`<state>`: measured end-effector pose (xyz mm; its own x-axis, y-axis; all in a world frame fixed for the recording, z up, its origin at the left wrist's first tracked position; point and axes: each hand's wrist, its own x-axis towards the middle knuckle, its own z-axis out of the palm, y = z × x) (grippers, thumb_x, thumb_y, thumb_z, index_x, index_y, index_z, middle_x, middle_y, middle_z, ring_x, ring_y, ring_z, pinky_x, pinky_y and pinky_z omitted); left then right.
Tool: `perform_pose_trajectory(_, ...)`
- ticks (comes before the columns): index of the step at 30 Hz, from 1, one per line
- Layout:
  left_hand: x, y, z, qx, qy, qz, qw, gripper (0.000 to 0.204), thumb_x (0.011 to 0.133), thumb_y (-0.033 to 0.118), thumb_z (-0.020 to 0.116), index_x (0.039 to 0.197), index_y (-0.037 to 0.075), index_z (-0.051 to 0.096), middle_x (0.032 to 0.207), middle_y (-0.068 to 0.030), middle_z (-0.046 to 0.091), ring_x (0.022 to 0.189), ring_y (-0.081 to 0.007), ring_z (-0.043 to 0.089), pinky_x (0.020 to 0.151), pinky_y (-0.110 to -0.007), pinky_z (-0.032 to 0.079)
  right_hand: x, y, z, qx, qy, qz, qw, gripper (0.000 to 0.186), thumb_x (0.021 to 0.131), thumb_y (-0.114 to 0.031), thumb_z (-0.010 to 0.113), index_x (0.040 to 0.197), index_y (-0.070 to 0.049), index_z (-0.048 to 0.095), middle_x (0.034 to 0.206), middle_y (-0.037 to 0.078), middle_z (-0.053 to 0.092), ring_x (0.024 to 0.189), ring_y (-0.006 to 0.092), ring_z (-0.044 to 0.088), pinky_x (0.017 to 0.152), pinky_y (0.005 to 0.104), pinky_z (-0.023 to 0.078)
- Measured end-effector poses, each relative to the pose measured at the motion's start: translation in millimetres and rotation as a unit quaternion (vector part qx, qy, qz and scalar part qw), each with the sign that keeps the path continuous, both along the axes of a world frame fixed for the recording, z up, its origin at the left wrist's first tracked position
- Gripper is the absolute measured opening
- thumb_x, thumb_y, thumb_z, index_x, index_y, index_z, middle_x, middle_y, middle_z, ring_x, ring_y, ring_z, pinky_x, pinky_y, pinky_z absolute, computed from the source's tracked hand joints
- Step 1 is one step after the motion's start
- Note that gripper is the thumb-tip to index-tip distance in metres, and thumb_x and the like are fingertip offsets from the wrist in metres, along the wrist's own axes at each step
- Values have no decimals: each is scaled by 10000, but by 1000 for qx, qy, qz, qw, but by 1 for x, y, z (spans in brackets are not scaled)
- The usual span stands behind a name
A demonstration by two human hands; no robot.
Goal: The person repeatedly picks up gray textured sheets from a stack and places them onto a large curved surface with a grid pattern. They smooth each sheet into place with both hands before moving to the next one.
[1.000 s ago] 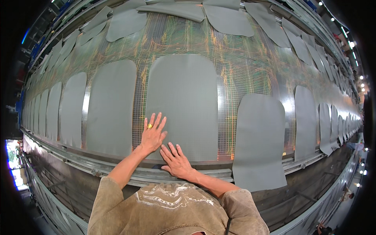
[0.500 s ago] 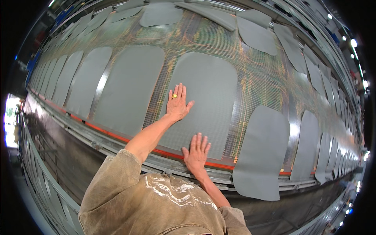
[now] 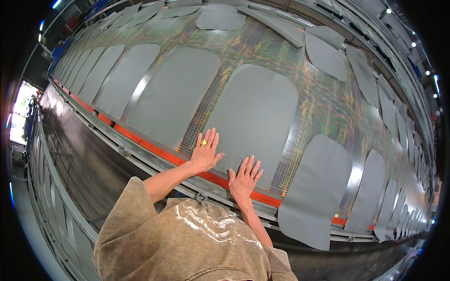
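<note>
A grey fabric-like panel (image 3: pixel 260 112) with rounded far corners lies flat on the long table in front of me. My left hand (image 3: pixel 205 152) rests palm down near the panel's near left corner, fingers stretched out, a yellow ring on one of them. To its right, my right hand (image 3: pixel 244 180) is also flat on the panel near its near edge, fingers spread. Neither hand grips anything. Both are close to the orange-red strip (image 3: pixel 216 180) along the table's near side.
Another grey panel (image 3: pixel 176 93) lies flat to the left, with several more beyond it. On the right, a panel (image 3: pixel 316 187) hangs over the table's near edge. A metal rail (image 3: pixel 140 162) runs along that edge. Partly folded panels (image 3: pixel 276 27) line the far side.
My left hand has slid from the panel's middle toward its near edge. My right hand stays near that edge, its fingers a little more spread. The view has shifted slightly.
</note>
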<state>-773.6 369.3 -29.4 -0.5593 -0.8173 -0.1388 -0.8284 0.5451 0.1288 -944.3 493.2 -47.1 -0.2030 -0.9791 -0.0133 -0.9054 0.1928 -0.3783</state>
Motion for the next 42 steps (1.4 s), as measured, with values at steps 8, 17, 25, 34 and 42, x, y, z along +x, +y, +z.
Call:
perform_pose_trajectory(8,32,-33,11,-18,85,32,996,800,1019,532,332,1516,-72,163,1594,-280,105,1490,-419,96,1183,-605,95,6,-3,2,10,10,-20,1000,749,971,-456,514,1511,13,294,1621,176,166,1497,406,74,1188,576,38)
perform_pose_trajectory(17,99,-208,-18,-49,28,129,990,757,1021,538,306,1532,-10,191,1615,-205,123,1488,-400,109,1176,-618,101,-13,-55,13,-41,28,-160,986,652,988,-360,502,1497,5,322,1598,222,203,1480,432,129,1179,561,112)
perform_pose_trajectory(25,44,-322,-10,-31,19,47,998,719,1021,567,257,1563,101,183,1636,-86,126,1508,-323,75,1199,-599,105,-8,-75,2,41,102,-210,972,676,974,-350,525,1508,2,304,1608,220,173,1487,435,79,1179,579,68)
perform_pose_trajectory(34,23,-325,-9,-41,31,-85,995,773,1013,604,196,1564,65,155,1634,-102,131,1509,-326,83,1226,-532,89,-3,-80,9,45,109,-220,968,664,971,-356,520,1502,-8,327,1605,206,197,1490,414,103,1185,570,80)
perform_pose_trajectory(42,57,-213,-15,-29,108,-117,987,798,1010,586,290,1541,1,180,1603,-227,128,1501,-360,95,1222,-525,99,-1,-81,12,24,97,-224,969,649,965,-364,528,1490,-22,360,1591,207,239,1484,414,130,1191,552,89)
